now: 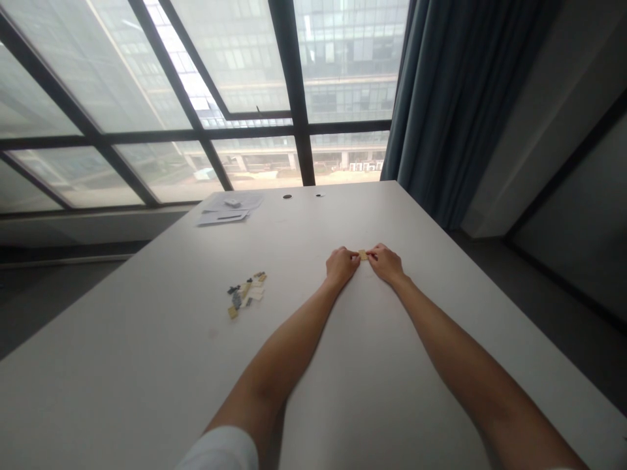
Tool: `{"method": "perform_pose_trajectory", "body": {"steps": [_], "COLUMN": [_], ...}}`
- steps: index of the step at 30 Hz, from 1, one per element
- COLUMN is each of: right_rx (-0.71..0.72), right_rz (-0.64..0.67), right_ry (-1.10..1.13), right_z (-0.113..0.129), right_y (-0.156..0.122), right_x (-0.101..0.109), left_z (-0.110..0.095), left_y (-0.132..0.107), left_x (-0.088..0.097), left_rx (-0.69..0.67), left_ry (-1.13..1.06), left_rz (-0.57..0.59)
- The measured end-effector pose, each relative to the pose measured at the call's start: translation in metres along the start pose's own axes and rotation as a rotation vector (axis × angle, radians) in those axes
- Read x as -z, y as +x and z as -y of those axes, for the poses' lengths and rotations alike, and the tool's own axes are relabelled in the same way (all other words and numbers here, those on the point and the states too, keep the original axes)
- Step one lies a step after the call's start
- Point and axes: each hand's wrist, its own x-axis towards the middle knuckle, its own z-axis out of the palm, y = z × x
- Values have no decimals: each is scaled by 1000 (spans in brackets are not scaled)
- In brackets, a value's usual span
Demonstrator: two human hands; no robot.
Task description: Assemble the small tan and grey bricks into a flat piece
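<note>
Both arms reach out over the white table (386, 365). Between the fingertips of my two hands is a small tan building-brick plate (363, 254), on or just above the tabletop. My left hand (341, 264) is closed, pinching the plate's left edge. From the other side my right hand (386, 261) pinches its right edge, fingers closed. The plate is too small in view to make out its details. To the left of my hands lies a loose pile of small brick pieces (246, 294) in tan, grey, white and dark colours.
Sheets of paper (208, 217) with a small white object (232, 203) on them lie at the far left of the table. A dark round disc (287, 196) and a smaller black-and-white item (319, 195) are near the far edge. Windows and a blue curtain (441, 98) stand beyond.
</note>
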Motion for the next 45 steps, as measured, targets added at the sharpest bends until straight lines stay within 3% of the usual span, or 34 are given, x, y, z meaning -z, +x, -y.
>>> {"method": "perform_pose_trajectory", "body": {"steps": [45], "right_rx": [6], "right_rz": [-6], "right_ry": [-8], "right_z": [-3], "right_y": [2], "right_x": [-5], "left_z": [1], "left_y": [1], "left_x": [0], "left_rx": [24], "left_ry": [-3], "left_rz": [-8]}}
